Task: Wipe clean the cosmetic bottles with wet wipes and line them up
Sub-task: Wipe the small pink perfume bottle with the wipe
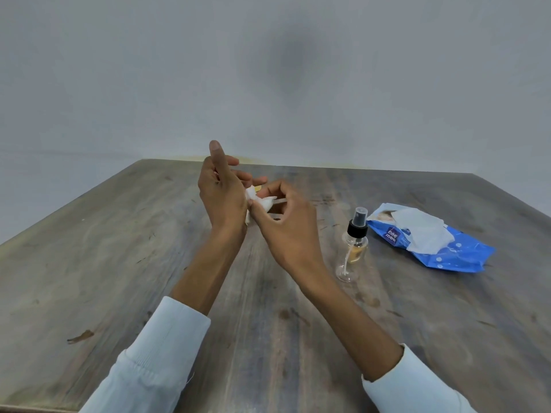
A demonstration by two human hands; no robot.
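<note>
Above the middle of the table, both hands meet around a crumpled white wet wipe (pixel 251 193). My left hand (pixel 222 189) is raised with the thumb pointing up and holds the wipe against its palm side. My right hand (pixel 287 223) pinches the wipe between thumb and fingers. A thin pale rod-like piece (pixel 280 200) sticks out of the wipe under the right fingers; I cannot tell what it is. A small clear spray bottle (pixel 353 251) with a black pump and a little amber liquid stands upright on the table, just right of my right wrist, touched by neither hand.
A blue pack of wet wipes (pixel 447 251) lies at the right, a white wipe (pixel 420 231) pulled out over its top. The grey wooden table (pixel 119 263) ends at a plain wall behind. Both forearms wear pale sleeves.
</note>
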